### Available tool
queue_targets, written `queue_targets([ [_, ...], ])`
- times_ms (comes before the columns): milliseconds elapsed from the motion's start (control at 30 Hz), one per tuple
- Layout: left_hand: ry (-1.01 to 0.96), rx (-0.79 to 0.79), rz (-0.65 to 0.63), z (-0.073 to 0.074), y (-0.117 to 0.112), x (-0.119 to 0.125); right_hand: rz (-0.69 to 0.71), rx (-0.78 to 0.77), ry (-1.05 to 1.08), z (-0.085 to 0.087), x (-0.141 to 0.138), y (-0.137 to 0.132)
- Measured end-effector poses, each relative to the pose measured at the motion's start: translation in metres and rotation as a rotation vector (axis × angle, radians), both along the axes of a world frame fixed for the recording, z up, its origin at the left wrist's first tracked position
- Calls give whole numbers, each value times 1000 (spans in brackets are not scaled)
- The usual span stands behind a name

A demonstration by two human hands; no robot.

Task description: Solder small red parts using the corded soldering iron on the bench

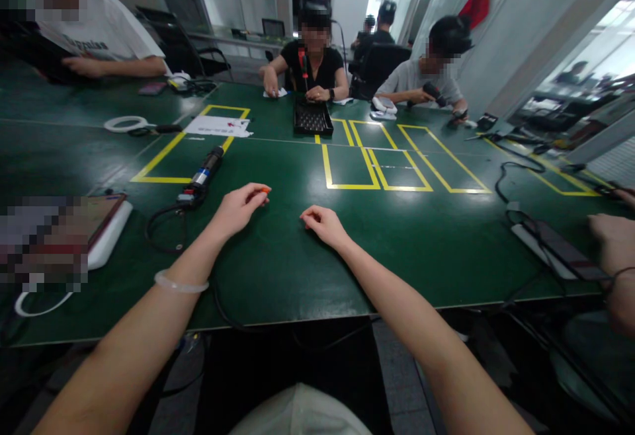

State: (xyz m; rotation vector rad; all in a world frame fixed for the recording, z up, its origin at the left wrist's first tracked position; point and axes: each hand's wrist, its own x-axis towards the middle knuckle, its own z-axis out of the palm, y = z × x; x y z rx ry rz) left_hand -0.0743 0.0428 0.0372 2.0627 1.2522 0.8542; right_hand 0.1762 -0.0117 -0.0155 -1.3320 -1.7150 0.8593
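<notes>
My left hand [241, 208] is closed in a pinch on a small orange piece [266, 191] whose kind is too small to tell. To its right, my right hand [321, 222] hovers over the table, thumb and fingers drawn together; whether anything sits between them is hidden. A gap separates the two hands. Nearest to my left hand lies a black and silver cylindrical tool [202, 174], its black cable curling toward me. Under both hands is the dark green table [282, 263].
Yellow tape outlines [352, 187] mark the table, and a white paper [218, 125] lies in one. Across from me a co-worker [317, 65] sits behind a black tray [311, 118]. A power bank [112, 237] is at left; cables and a phone [565, 250] are at right, beside another person's hand.
</notes>
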Motion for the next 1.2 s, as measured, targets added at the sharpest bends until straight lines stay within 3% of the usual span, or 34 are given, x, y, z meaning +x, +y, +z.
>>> queue_targets([
  [133, -121, -191, -178, 7, -18, 46, 89, -101, 159, 4, 3, 4],
  [267, -234, -421, -260, -8, -30, 72, 117, -137, 287, 5, 6, 6],
  [367, -258, -490, -296, -17, -34, 77, 114, -102, 345, 4, 5, 4],
  [633, -314, -475, -283, -16, -38, 66, 222, -123, 462, 11, 4, -11],
  [900, -333, -456, -260, -24, -35, 64, 110, -104, 526, 8, 5, -10],
  [1200, -209, -210, -256, -16, -41, 60, 70, -80, 412, 6, 5, -10],
])
